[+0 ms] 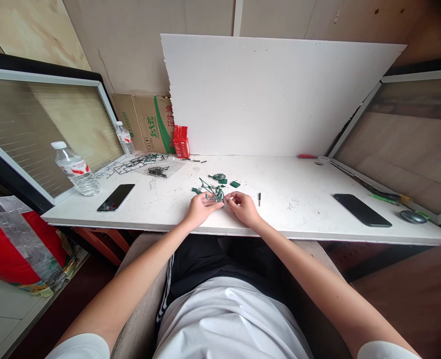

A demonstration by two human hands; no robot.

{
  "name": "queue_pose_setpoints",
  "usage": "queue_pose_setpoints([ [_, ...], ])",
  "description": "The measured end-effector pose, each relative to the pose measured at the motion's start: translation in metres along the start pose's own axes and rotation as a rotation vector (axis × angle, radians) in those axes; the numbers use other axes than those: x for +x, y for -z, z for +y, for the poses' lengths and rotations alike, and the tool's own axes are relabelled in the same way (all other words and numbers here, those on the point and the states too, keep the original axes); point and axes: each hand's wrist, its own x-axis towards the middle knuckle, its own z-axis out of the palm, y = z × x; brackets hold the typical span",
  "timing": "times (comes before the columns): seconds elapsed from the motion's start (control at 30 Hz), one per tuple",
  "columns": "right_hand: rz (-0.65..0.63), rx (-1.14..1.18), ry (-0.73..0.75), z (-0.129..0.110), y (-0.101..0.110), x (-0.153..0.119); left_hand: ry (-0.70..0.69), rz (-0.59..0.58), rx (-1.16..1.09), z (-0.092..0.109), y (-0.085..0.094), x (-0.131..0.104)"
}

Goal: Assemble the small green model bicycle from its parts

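Observation:
My left hand (pixel 199 210) is closed around a small dark-green plastic model (pixel 213 191) with thin rods, near the table's front edge. At its right side my right hand (pixel 243 207) is pinched, fingertips close against the model. Whatever lies between those fingertips is too small to make out. Just behind the hands are a round green part (pixel 218 177) and a flat green square piece (pixel 235 184). A short black stick-like item (pixel 259 199) lies to the right of my right hand.
On the white table (pixel 298 209) are a phone (pixel 115 198), a black phone-like slab (pixel 362 210), a mouse (pixel 413 216) and black sprue frames (pixel 140 162). Water bottles (pixel 77 169) stand left. A red box (pixel 182 142), a carton (pixel 149 122) and a white board (pixel 280 94) are behind.

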Motion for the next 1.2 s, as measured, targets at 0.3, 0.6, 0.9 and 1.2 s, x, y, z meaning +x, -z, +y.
queue_pose_setpoints([
  [0.3, 0.003, -0.092, 0.036, -0.0003, 0.0003, -0.0022, 0.071, 0.02, -0.039, 0.0074, -0.0025, -0.0022],
  [0.6, -0.036, -0.106, 0.025, 0.0019, -0.0014, -0.002, 0.079, 0.005, -0.033, 0.0029, 0.0, -0.0012],
  [0.9, -0.062, -0.143, 0.017, 0.0018, -0.0029, -0.0034, 0.118, 0.018, -0.028, 0.0077, -0.0034, -0.0029],
  [1.2, -0.088, -0.092, -0.02, 0.0012, -0.0018, -0.0019, 0.022, -0.04, 0.05, 0.0044, -0.0022, -0.0049],
])
